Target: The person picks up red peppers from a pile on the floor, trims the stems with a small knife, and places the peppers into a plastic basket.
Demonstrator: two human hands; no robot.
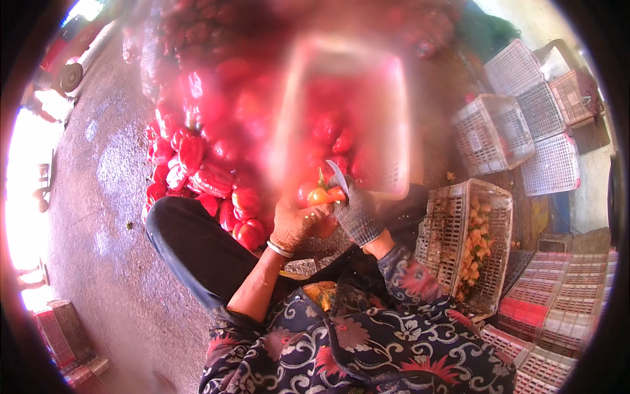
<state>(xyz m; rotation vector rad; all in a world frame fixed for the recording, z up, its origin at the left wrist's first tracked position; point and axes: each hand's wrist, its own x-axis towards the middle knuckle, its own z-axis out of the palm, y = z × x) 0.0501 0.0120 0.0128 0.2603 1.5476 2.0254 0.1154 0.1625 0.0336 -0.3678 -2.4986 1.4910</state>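
Observation:
An orange-red bell pepper point(325, 196) with a green stem is held up in my left hand point(294, 221), whose wrist carries a pale bangle. My right hand point(357, 212), in a grey knitted glove, grips a small knife with a curved blade point(337, 173). The blade points up and to the left, close beside the pepper; whether it touches the flesh I cannot tell. Its handle is hidden in the glove. Beyond my hands stands a pale plastic crate point(402, 147) with red peppers point(327, 129) inside, blurred by a smear on the lens.
A heap of red bell peppers point(211, 180) lies on the concrete floor point(118, 236) ahead and left. At my right, a tilted crate point(467, 221) holds orange-yellow pepper scraps point(475, 246). More plastic crates point(492, 133) stand farther right, and stacked crates point(556, 290) rise behind it.

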